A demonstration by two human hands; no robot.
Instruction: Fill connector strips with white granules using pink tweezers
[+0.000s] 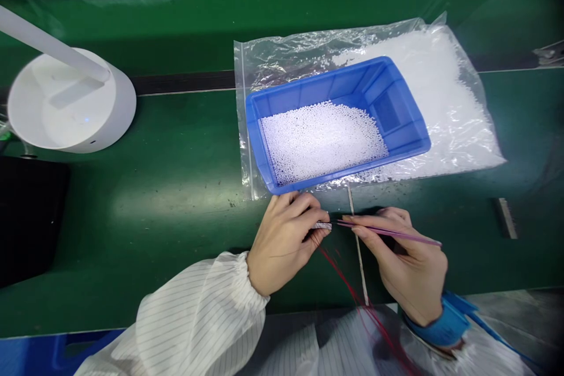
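Note:
My left hand [284,241] is closed around a small white strip-like piece [324,225], whose end sticks out past the fingertips. Thin red wires [346,282] run from beneath these fingers down toward my lap. A pair of purple tweezers [399,235] is pinched in my right hand [412,261], its dark tips close to the end of the white piece. Whether the tips touch it cannot be made out. Just beyond my left fingers stands a blue plastic bin [341,175] with many tiny white beads [324,141] inside.
The bin rests on a clear zip bag [458,106] of white beads. A thin pale strip [360,264] lies on the green table [176,205] between my hands. A small grey bar [506,218] is at right; a white lamp base [118,111] and black box [30,217] stand left.

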